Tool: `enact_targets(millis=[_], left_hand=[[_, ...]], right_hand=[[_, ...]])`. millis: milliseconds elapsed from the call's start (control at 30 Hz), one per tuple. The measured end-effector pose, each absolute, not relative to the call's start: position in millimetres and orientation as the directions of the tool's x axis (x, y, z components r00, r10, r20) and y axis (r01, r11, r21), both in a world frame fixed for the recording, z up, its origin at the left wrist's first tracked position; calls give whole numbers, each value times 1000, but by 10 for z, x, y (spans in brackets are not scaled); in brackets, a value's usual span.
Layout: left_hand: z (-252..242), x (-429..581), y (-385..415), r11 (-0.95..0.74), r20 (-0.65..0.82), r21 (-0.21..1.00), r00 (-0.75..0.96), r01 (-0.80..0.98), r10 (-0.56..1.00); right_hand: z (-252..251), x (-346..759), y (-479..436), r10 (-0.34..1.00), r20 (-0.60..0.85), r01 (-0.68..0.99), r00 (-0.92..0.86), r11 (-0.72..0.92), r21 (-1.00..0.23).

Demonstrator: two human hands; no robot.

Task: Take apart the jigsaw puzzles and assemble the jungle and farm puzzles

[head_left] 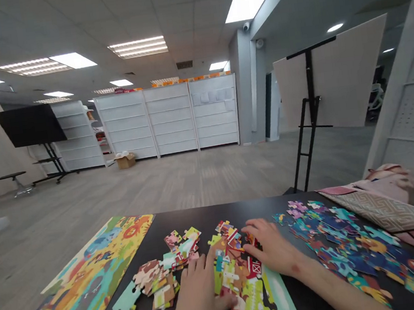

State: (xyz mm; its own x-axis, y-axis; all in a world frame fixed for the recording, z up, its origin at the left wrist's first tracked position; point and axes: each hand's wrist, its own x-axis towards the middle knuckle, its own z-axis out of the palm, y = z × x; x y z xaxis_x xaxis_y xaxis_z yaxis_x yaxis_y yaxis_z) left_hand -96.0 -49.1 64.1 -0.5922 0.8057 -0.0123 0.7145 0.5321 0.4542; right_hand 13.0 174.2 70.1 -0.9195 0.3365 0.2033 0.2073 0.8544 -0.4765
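Observation:
My left hand [201,294] rests on a heap of jigsaw puzzle pieces [229,272], its fingers stretched forward and its thumb apart at the near side. Across the heap, my right hand [269,248] has its thumb and fingers bent around a small red and dark puzzle piece [254,239], partly hidden by the fingers. Below the hands lie larger green pieces [255,300] and a pale blue-green strip [282,294]. Left of my left hand is another loose pile of pieces [158,279], with a light teal piece [126,301] at its edge.
A colourful animal picture sheet [100,268] lies on the black table [199,217] at the left. Many dark blue and purple pieces [338,239] spread at the right, beside a patterned cloth bag [371,205]. Beyond stand an easel [312,107] and white shelves [170,119].

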Motion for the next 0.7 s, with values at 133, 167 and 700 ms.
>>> enact_targets(millis=[133,167,700], left_hand=[[680,-1042,-460,485,-18,572,-581,662,814],[661,-1069,-446,451,7,621,-580,640,814],[422,-1398,-451,-5,218,930,-540,367,813]], right_hand=[[751,195,1510,246,79,180,-966,862,-473],[750,195,1465,251,57,192,-966,852,-487],[702,97,1408,251,32,122,-967,573,-811]])
